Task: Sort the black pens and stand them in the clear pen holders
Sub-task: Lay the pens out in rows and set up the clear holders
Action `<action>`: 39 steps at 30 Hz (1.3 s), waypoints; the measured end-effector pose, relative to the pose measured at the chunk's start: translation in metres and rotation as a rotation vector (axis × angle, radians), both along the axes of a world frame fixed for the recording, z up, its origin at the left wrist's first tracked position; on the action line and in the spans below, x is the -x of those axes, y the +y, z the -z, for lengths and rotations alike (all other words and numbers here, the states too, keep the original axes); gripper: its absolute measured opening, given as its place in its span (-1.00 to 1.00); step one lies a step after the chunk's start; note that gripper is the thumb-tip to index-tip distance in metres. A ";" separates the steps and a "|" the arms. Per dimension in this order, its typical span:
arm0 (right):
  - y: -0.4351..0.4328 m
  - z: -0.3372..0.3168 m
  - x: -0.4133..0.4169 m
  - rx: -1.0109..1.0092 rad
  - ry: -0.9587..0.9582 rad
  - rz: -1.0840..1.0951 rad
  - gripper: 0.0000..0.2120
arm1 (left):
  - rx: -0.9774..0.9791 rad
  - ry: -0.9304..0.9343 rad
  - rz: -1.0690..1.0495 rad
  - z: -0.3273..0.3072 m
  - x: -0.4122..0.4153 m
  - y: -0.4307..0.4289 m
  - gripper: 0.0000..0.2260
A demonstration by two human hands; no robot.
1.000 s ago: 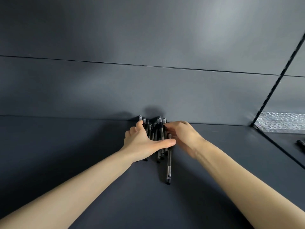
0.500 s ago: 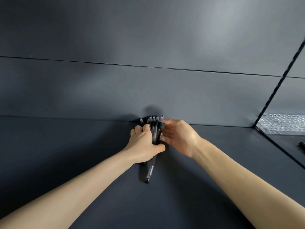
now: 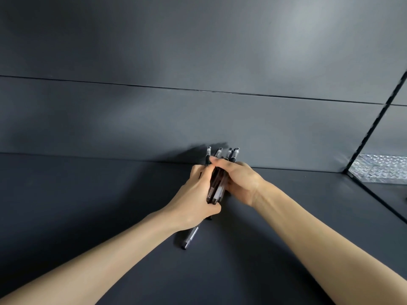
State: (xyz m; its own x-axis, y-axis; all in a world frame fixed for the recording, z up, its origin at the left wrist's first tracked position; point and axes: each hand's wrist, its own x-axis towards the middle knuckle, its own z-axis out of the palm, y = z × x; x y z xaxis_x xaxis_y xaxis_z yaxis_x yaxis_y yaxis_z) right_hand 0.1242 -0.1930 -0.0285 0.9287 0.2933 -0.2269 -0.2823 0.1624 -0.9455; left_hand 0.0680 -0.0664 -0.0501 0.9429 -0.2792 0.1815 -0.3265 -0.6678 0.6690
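**Both hands closed round a bundle of pens at the back of the worktop**

We face a dark grey back wall (image 3: 154, 117) made of wide panels with thin seams between them. Below it lies a worktop (image 3: 88, 205) of the same dark grey. Two bare forearms (image 3: 99, 260) reach in from the lower corners and meet near where the worktop joins the wall.

The left hand (image 3: 196, 199) and right hand (image 3: 240, 183) are together, and the fingers of each curl round the same bundle of black pens (image 3: 217, 190). The bundle is lifted and tilted, and its capped ends stick out above the fingers towards the wall. We cannot count the pens in it.

At the far right, past a dark divider, we see a clear faceted surface (image 3: 378, 170), well apart from the hands. We cannot tell what it is.

A lone pen (image 3: 190, 237) lies flat on the worktop, partly under the left wrist.
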 end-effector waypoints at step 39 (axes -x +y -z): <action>-0.035 -0.052 0.003 -0.236 -0.471 0.686 -0.79 | 0.314 0.255 -0.051 -0.046 -0.005 0.059 -0.80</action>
State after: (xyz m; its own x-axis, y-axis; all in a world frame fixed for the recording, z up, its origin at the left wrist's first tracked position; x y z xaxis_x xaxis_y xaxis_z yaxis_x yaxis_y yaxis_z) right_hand 0.1212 -0.2282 0.0237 0.8996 -0.3756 0.2228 0.3631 0.3601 -0.8593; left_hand 0.0726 -0.0078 -0.0045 0.9799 -0.1994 0.0091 -0.0956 -0.4290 0.8982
